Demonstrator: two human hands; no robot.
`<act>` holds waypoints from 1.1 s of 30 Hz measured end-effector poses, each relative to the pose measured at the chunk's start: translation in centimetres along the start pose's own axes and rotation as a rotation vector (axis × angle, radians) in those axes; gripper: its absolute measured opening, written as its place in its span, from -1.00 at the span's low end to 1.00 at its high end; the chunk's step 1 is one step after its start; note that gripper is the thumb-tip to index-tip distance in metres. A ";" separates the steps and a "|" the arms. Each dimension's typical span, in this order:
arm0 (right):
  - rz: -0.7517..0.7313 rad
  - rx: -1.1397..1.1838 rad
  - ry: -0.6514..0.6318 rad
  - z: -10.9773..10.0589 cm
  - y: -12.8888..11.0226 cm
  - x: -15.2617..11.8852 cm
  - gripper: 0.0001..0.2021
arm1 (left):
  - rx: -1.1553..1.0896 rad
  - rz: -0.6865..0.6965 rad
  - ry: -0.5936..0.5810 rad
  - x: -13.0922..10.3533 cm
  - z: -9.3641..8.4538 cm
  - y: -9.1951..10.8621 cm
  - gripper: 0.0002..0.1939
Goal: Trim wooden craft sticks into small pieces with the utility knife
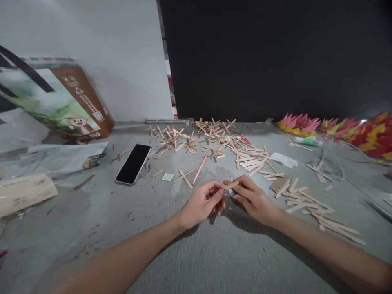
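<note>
Just right of the middle of the head view, a wooden craft stick [232,185] spans the gap between my two hands. My left hand [206,200] pinches its left end between thumb and fingers. My right hand [252,200] is closed at the other end, around a small pale-blue and yellow object [232,192] mostly hidden by the fingers; I cannot make out what it is. Beyond my left hand lie two crossed craft sticks [185,178] and a pink patterned pencil-like stick [199,170]. A small green-and-white square packet [167,177] is beside them.
Star-shaped stick crosses [174,138] pile up at the back. Loose sticks [312,204] spread on the right, near a glue stick [308,141] and folded paper flowers [297,124]. A phone [133,164], plastic packaging [67,157] and a printed bag [70,102] occupy the left.
</note>
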State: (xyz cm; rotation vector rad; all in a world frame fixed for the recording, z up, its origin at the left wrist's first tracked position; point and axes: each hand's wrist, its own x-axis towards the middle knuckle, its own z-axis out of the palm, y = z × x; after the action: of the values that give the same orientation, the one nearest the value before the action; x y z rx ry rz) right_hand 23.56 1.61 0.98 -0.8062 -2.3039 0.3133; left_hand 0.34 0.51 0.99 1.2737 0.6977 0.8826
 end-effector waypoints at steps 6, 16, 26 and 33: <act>0.004 0.005 -0.010 0.0 0.0 0.0 -0.61 | 0.002 0.002 0.004 0.0 0.1 0.1 -0.58; 0.024 0.004 -0.031 0.1 0.1 -0.2 -0.64 | 0.010 0.003 0.000 -0.1 0.0 0.1 -0.61; 0.017 0.005 -0.028 0.0 -0.1 -0.1 -0.57 | -0.006 -0.012 -0.015 0.1 -0.2 -0.2 -0.59; 0.021 0.003 -0.042 -0.1 -0.1 -0.1 -0.54 | 0.028 -0.067 -0.046 0.2 -0.3 -0.3 -0.52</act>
State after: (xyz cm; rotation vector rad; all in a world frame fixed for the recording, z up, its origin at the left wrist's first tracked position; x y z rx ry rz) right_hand 23.61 1.46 1.07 -0.8307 -2.3351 0.3458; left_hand 0.18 0.79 0.63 1.2848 0.7146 0.7886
